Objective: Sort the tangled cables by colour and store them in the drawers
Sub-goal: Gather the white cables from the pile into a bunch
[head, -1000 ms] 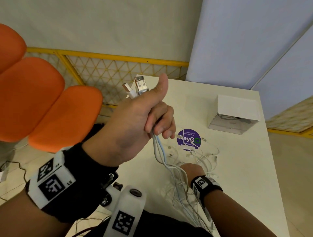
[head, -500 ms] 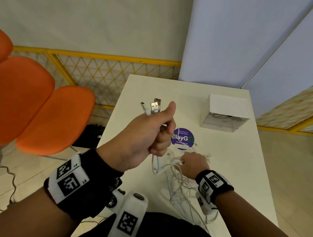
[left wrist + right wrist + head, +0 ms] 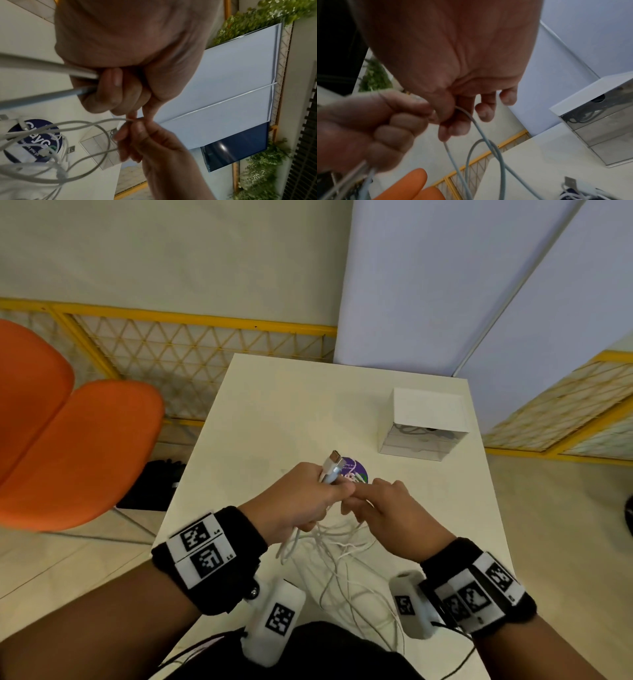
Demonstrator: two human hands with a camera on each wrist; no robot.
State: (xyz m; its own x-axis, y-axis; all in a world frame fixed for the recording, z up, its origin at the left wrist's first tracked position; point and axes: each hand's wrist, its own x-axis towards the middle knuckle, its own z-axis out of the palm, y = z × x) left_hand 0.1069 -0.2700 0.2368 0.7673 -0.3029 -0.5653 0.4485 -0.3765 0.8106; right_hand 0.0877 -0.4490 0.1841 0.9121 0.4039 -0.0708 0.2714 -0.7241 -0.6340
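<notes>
A: What lay at the left?
B: An orange chair (image 3: 78, 453) stood beside the tabletop (image 3: 281, 405).
A: And the hands?
B: The left hand (image 3: 294, 505) gripped a bundle of cables (image 3: 330, 472), plugs upward; the right hand (image 3: 387, 508) pinched one thin cable (image 3: 96, 121). Loose cables (image 3: 342, 563) lay tangled below them.
A: At the right?
B: The drawers (image 3: 424, 429) stood on the far corner of the tabletop.

Thin white and pale-blue cables (image 3: 337, 546) lie on the cream table (image 3: 274, 412); round purple sticker (image 3: 356, 472) with white lettering; white plastic drawer box (image 3: 428, 412); orange chair (image 3: 78, 453); yellow lattice fence (image 3: 191, 350).
</notes>
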